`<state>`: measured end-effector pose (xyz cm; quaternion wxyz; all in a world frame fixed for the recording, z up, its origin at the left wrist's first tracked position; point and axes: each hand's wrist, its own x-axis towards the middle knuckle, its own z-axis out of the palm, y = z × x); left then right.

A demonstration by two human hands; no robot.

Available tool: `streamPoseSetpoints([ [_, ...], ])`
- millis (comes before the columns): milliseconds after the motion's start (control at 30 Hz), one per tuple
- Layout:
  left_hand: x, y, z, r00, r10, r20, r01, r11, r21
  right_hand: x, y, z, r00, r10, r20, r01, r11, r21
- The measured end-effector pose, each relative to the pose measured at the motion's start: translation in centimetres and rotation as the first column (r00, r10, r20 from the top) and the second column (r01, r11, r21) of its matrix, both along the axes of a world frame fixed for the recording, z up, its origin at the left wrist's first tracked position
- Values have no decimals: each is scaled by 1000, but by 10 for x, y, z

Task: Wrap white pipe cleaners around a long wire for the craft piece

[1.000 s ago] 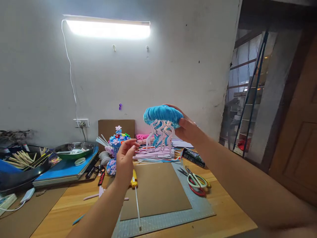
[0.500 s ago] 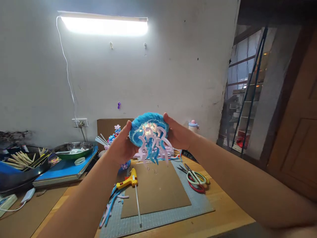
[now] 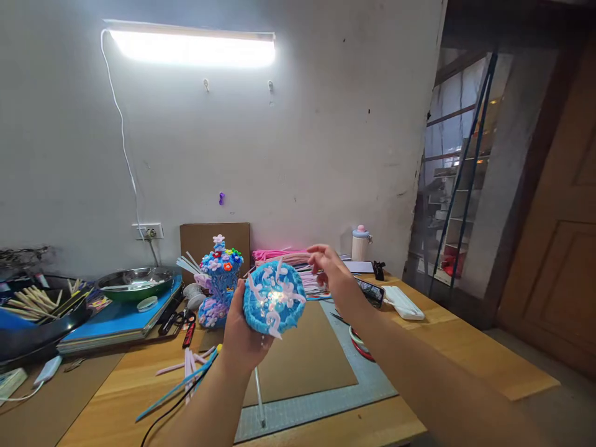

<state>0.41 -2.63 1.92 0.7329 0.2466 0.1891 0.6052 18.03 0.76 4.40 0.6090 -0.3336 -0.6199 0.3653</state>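
In the head view, my left hand (image 3: 244, 335) grips a blue fuzzy pipe-cleaner jellyfish (image 3: 254, 310) by its left edge, thumb up along the rim. Its round underside faces me, with pale pink curled tentacles and small glowing lights at the middle. My right hand (image 3: 329, 270) is off to the right of the jellyfish, apart from it, its fingers loosely bent and spread with nothing in them. Below the jellyfish lies a brown board (image 3: 307, 360) on a grey cutting mat (image 3: 298, 410). A clear glue stick (image 3: 259, 397) juts out there; the glue gun is mostly hidden behind my left hand and forearm.
A flower-covered pipe-cleaner piece (image 3: 218, 279) stands behind my left hand. Pink pipe cleaners (image 3: 279, 254) lie at the back. Scissors (image 3: 358, 341) are partly behind my right forearm. A phone (image 3: 371, 292), white pack (image 3: 404, 303) and bottle (image 3: 361, 245) sit rightward; a metal bowl (image 3: 135, 282) stands left.
My right hand has let go of the jellyfish and moved slightly right. In my left hand, the jellyfish has come lower and tipped so its underside faces me.
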Motion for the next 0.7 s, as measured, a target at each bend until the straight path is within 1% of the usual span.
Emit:
streamPoseSetpoints([
  [67,-1,-7,-9,1000,9,-3,-9,1000,-8,7,-24,-11,996,0,89,-7,997,79],
  [100,-2,-11,-13,1000,13,-3,-13,1000,-4,9,-36,-18,973,-16,228,-22,986,166],
  [133,-1,-14,-18,1000,19,-1,-19,1000,0,9,-46,-26,949,-44,313,-28,975,221],
  [167,0,-16,-24,1000,22,-2,-22,1000,-2,9,-55,-34,934,-62,351,-28,969,246],
  [233,2,-19,-37,999,29,-20,-29,999,-27,6,-64,-51,906,-71,418,-42,966,254],
  [300,3,-19,-51,997,44,-61,-49,996,-78,3,-63,-64,859,-134,494,-4,963,269],
  [333,4,-18,-59,994,60,-89,-69,992,-103,2,-61,-70,819,-171,547,17,961,275],
  [400,4,-14,-73,984,94,-153,-114,985,-128,1,-53,-78,711,-232,663,53,959,279],
  [467,3,-8,-85,973,106,-204,-133,983,-124,1,-45,-83,598,-249,762,70,963,260],
  [500,3,-6,-89,970,103,-218,-130,985,-114,1,-41,-85,555,-244,795,74,967,245],
  [567,2,-3,-95,969,86,-230,-110,990,-93,1,-36,-89,516,-222,828,71,974,217],
  [633,2,-1,-95,969,74,-235,-93,993,-70,0,-33,-90,519,-200,831,59,978,198],
  [700,2,-2,-93,966,60,-250,-73,996,-46,-2,-31,-90,534,-184,825,41,980,193],
])
